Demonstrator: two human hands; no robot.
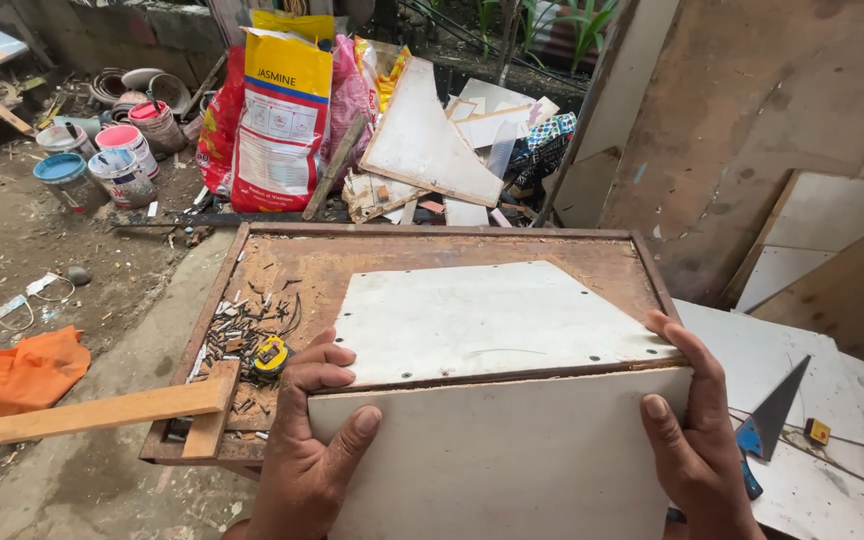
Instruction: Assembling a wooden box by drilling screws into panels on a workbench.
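We grip the white panel [497, 460] with left hand [307, 440] and right hand [687, 430], fingers wrapped over its top edge. Best to hold its edge flush against the upper board [482, 320]; the joint probably isn't square yet.

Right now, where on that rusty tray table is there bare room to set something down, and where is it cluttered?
The tray table is bare along the back strip, between its far rim and the white trapezoid board. The left end is crowded: nails and scraps, a yellow tape measure and a wooden T-piece. The left hand and right hand grip the front white panel.
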